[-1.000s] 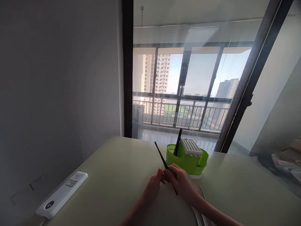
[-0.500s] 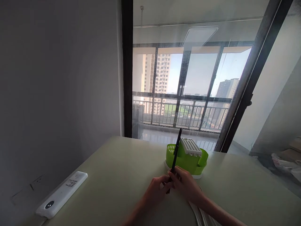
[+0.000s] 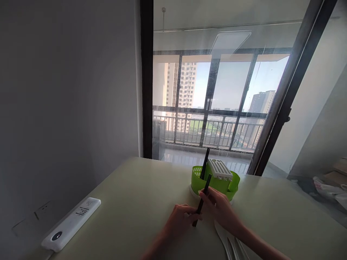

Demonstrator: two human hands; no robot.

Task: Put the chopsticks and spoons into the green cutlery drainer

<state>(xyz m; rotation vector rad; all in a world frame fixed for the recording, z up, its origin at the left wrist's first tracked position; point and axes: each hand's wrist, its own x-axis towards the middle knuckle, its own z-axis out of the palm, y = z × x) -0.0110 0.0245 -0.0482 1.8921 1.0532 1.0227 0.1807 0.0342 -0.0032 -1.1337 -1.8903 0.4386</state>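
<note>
Black chopsticks [image 3: 207, 183] are held at a slant over the table, their upper ends in front of the green utensil holder [image 3: 217, 186]. Lower down, my left hand [image 3: 182, 219] pinches them between thumb and fingers. My right hand [image 3: 219, 206] is closed around them further up, close to the holder's front. How many chopsticks I hold cannot be made out. More black chopsticks [image 3: 205, 164] stand leaning in the holder's left, perforated compartment. A white slotted rack [image 3: 221, 169] tops its middle. White plastic utensils [image 3: 230, 243] lie under my right forearm, partly hidden by it.
A white power strip [image 3: 73, 224] lies along the left edge of the pale table [image 3: 130, 209], by the grey wall. Behind the table is a dark-framed glass door [image 3: 148, 90] onto a balcony. Bags and boxes [image 3: 332, 187] sit on the floor at right.
The held chopsticks have dropped lower, so a gap now shows between them and those in the holder. My right hand has shifted slightly up and right; my left has barely moved.
</note>
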